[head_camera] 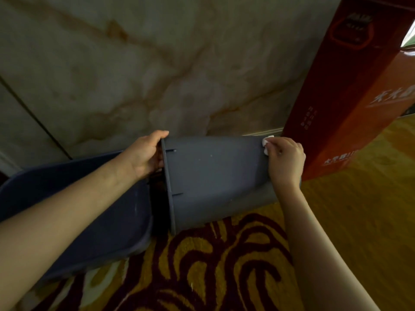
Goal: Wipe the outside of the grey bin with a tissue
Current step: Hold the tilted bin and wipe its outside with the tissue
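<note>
Holding the grey bin (215, 176) on its side above a patterned red and gold carpet (213, 265), I keep its open mouth turned to my left and its base to my right. My left hand (146, 153) is clamped on the rim, thumb over the top edge and fingers curled inside, so the bin stays tipped and its long outer wall faces up at me. My right hand (284, 160) is closed around a small white tissue (266, 143), pressing it against the wall near the base end, at the upper edge. I judge the wiping is at the far end of a stroke; faint specks show mid-wall. A second dark bin (74, 212) lies under my left forearm, and a tall red box (350, 104) stands just beyond my right hand against the marbled wall (157, 63).
</note>
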Tool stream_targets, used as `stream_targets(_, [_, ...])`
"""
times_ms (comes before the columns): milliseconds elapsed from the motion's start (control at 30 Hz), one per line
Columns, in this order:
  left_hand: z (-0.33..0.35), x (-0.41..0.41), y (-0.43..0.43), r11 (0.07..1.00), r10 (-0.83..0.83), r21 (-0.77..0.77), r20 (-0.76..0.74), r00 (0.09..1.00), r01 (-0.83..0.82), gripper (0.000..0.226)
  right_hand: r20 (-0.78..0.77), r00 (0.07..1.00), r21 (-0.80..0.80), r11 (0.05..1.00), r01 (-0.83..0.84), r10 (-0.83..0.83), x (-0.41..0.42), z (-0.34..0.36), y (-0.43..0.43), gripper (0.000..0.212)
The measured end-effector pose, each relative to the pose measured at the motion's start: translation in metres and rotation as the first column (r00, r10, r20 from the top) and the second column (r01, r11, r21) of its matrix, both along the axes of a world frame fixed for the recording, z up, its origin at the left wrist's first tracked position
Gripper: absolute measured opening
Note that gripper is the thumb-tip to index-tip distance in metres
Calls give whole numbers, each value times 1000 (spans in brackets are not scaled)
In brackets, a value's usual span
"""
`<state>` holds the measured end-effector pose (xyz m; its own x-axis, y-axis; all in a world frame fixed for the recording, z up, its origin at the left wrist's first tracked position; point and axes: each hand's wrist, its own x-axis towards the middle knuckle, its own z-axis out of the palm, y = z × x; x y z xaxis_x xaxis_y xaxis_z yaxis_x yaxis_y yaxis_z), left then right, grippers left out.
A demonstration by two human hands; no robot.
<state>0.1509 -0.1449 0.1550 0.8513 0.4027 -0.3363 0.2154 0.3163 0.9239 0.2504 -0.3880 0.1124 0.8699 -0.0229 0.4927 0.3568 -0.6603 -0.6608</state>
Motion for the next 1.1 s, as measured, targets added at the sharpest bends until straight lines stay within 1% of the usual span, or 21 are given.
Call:
stream_targets(67, [0, 4, 0, 1000, 14, -3, -22, 1000, -14, 27, -6, 1000, -12, 999, 30, -30, -6, 3, 6, 17])
stream_targets(100, [-1, 5, -1, 1000, 17, -14, -35, 999, -18, 29, 13, 1000, 0, 1000, 20, -20, -12, 8, 13, 16])
stream_targets(133, [-1, 6, -1, 999, 15, -32, -49, 999, -16, 32, 50, 998, 14, 1000, -27, 26, -22, 14, 23, 13])
stream_targets(200, [-4, 5, -2, 996, -24, -85, -63, 998, 19, 43, 134, 964, -11, 973, -231, 231, -47, 26, 50, 9])
stream_targets(267, [-7, 2, -5, 984, -64, -169, -19, 998, 60, 55, 170, 871, -81, 888, -453, 460, -72, 29, 81, 9])
stream_targets(300, [-9, 0, -6, 974, -73, -213, 8, 997, 73, 58, 158, 832, -113, 847, -519, 531, -83, 28, 93, 8])
stream_targets(333, [-10, -2, -7, 965, -78, -249, 26, 997, 82, 60, 134, 815, -127, 826, -550, 564, -90, 26, 102, 8])
stream_targets(367, [-10, -4, -9, 961, -78, -265, 32, 996, 83, 61, 115, 817, -126, 824, -552, 565, -93, 25, 106, 9])
stream_targets(433, [-11, -5, -12, 968, -49, -246, 22, 999, 53, 57, 113, 837, -116, 844, -524, 535, -86, 23, 104, 12])
stream_targets(533, [-10, -1, -16, 980, 49, -191, -4, 999, -49, 46, 98, 880, -145, 882, -449, 464, -63, 20, 84, 14])
stream_targets(633, [-9, 5, -16, 980, 113, -162, -20, 993, -115, 40, 50, 962, -151, 954, -260, 270, -32, 10, 44, 15])
stream_targets(700, [-9, 8, -15, 979, 140, -149, -25, 990, -142, 39, 4, 992, -131, 984, -123, 125, -14, 2, 15, 14])
stream_targets(800, [-10, 10, -16, 977, 155, -142, -16, 988, -156, 37, -86, 994, -89, 995, 54, -62, 2, -3, -10, 16])
stream_targets(867, [-11, 10, -15, 977, 152, -150, -12, 988, -153, 37, -113, 987, -51, 993, 111, -116, 2, 2, -7, 16])
stream_targets(900, [-12, 9, -13, 977, 148, -153, -13, 989, -148, 37, -89, 991, -40, 995, 95, -98, -2, 8, 1, 15])
stream_targets(933, [-13, 9, -13, 978, 140, -155, -14, 990, -140, 38, -41, 998, -25, 999, 39, -40, -8, 16, 15, 14])
stream_targets(967, [-14, 8, -12, 979, 130, -155, -11, 991, -130, 40, 15, 998, -6, 999, -53, 53, -16, 24, 31, 13])
stream_targets(1033, [-16, 8, -12, 982, 119, -149, 11, 993, -116, 42, 119, 955, -14, 963, -270, 270, -31, 40, 69, 10])
stream_targets(1100, [-18, 7, -13, 983, 112, -152, 34, 993, -106, 45, 148, 888, -99, 899, -426, 436, -41, 47, 102, 8])
